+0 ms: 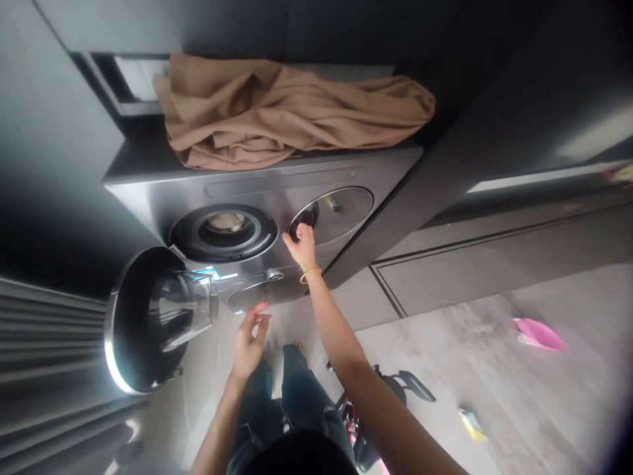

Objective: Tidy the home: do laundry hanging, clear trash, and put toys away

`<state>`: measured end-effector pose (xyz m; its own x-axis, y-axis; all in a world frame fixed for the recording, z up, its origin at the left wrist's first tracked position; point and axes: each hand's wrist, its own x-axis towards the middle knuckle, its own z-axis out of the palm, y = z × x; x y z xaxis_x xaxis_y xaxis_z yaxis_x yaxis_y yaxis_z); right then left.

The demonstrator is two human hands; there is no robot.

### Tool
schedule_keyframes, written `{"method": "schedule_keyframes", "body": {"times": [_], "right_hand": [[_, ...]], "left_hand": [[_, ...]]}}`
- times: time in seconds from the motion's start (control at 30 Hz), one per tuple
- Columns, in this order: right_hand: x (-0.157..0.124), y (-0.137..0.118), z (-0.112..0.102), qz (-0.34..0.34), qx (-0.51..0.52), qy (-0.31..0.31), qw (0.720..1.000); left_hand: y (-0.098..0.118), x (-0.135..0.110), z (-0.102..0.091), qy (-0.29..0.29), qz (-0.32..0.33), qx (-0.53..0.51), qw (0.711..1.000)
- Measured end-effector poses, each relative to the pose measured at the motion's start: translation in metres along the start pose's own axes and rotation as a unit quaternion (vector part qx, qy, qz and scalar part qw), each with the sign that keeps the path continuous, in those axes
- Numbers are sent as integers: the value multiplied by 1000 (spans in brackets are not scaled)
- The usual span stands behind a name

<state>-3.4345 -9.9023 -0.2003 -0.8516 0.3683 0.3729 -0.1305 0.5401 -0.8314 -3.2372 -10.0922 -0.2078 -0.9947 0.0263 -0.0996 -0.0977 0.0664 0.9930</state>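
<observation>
Head view is given from above, and a dark washing machine (153,201) is seen in front of the person. By the right hand (302,249), a closed round door (343,218) is approached near its left rim. The fingers of this hand are partly curled, but whether the rim is gripped or only touched cannot be told. A gold bracelet (310,271) is worn on the right wrist. The left hand (248,346) is held lower, before an oval panel (271,293); its fingers are loosely bent, apart from the thumb, and it is empty.

On the left side of the machine, an open door (136,316) is swung outward, and in the uncovered drum opening (185,235) some pale cloth (226,222) can be seen. Along the top of the machine, a large brown cloth (297,112) is laid in folds. On the floor (499,376), well apart at the right, a pink object (541,334) and a yellow and white object (472,424) are seen.
</observation>
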Motion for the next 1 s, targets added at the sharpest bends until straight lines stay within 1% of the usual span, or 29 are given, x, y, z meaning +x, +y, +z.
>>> {"method": "schedule_keyframes", "body": {"times": [0.07,0.13,0.17,0.2,0.27,0.33,0.4,0.47,0.5,0.57,0.63,0.67,0.73,0.77,0.8,0.83,0.9,0.93,0.97,1.0], "right_hand": [[-7,-5,-10,-11,-17,-4,1000],[-28,-5,-29,-9,-38,32,999],[-43,-2,-44,0,-45,58,997],[-60,4,-63,12,-49,85,995],[-93,19,-111,43,-45,107,992],[-115,39,-166,51,-45,98,993],[-120,60,-218,41,-56,77,995],[-112,80,-260,33,-75,63,995],[-106,89,-277,35,-84,62,994],[-94,106,-301,53,-97,75,991],[-85,121,-316,75,-94,75,990],[-83,126,-320,84,-86,64,991],[-82,133,-322,93,-63,30,993],[-83,135,-322,94,-51,18,994],[-85,135,-321,92,-40,11,995],[-86,135,-319,89,-30,9,996],[-88,133,-317,81,-9,5,997],[-88,132,-316,78,-1,0,997],[-88,131,-317,77,4,-7,997],[-88,132,-318,75,7,-15,997]], "left_hand": [[-3,0,7,-14,-6,-9,1000],[-6,1,14,-26,-11,-16,999],[-7,3,17,-30,-12,-17,999],[-8,5,21,-34,-11,-19,999],[-8,14,32,-39,-5,-24,999],[-6,28,47,-50,4,-30,998],[-2,48,66,-65,24,-21,997],[7,73,89,-80,59,12,995],[12,88,101,-85,80,34,993],[26,120,127,-89,124,84,985],[42,155,153,-75,173,136,973],[50,172,166,-61,197,165,965],[67,204,191,-21,233,245,941],[76,219,202,2,234,303,924],[84,233,213,15,217,376,901],[93,245,222,18,186,453,872],[109,266,235,-5,111,573,812],[115,274,240,-23,81,606,791],[121,281,243,-40,61,622,779],[126,286,244,-54,50,628,775]]}}
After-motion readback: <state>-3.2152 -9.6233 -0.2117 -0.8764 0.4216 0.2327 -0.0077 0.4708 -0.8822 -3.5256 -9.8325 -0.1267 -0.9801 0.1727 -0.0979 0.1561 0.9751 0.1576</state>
